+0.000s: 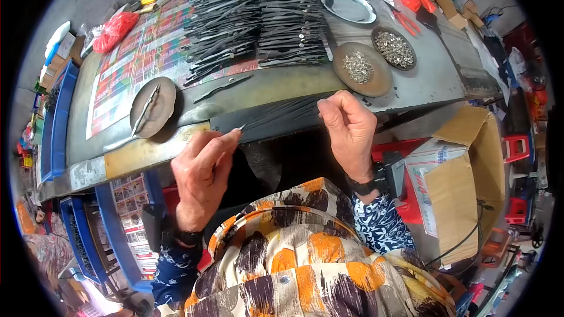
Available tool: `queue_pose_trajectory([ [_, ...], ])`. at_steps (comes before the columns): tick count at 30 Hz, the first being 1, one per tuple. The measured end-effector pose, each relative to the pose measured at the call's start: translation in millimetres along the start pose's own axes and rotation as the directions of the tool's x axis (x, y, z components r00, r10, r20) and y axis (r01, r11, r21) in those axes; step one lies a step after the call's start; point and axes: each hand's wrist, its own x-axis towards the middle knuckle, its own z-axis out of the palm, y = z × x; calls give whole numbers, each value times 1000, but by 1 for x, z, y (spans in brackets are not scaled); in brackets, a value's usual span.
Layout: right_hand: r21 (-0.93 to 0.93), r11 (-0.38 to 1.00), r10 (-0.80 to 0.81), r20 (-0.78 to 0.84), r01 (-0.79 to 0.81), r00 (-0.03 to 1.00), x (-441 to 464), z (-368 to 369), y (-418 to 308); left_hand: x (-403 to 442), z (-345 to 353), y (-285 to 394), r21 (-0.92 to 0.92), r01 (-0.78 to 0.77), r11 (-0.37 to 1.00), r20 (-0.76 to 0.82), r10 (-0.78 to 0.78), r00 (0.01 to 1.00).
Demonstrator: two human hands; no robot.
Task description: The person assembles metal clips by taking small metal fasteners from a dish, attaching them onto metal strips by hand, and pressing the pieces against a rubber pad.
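Observation:
My left hand [202, 179] is closed in a pinch at the table's front edge, with a tiny shiny tip showing at its fingertips. My right hand [348, 135] is curled closed to the right; what it holds, if anything, is hidden. Between them a black pad [276, 118] lies along the edge, with dark strand-like lines on it that I cannot tell apart from its surface. A single thin dark strip [222, 88] lies beyond the pad. Past my right hand, a brown plate [380, 82] and a darker bowl [408, 64] carry small silvery metal pieces.
Stacked dark strips [226, 29] cover printed sheets [126, 70] at the back. A round brown dish [167, 89] holds a slender metallic tool. A white oval dish [367, 19] and red-handled pliers [405, 23] lie back right. An open cardboard box [452, 188] stands below right; blue trays [56, 135] stand left.

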Motion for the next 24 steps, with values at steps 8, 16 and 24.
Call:
queue_pose_trajectory([
  [8, -34, 997, -60, 62, 62, 996, 6, -2, 1, 18, 9, -11, 280, -269, 921, 214, 213, 953],
  [16, -46, 998, -46, 51, 48, 998, 4, -1, 1, 49, 60, 4, 120, -299, 947, 182, 275, 944],
  [24, -65, 993, -97, 43, 99, 994, 2, 0, 1, 36, 16, 11, -37, -74, 997, 77, 76, 994],
])
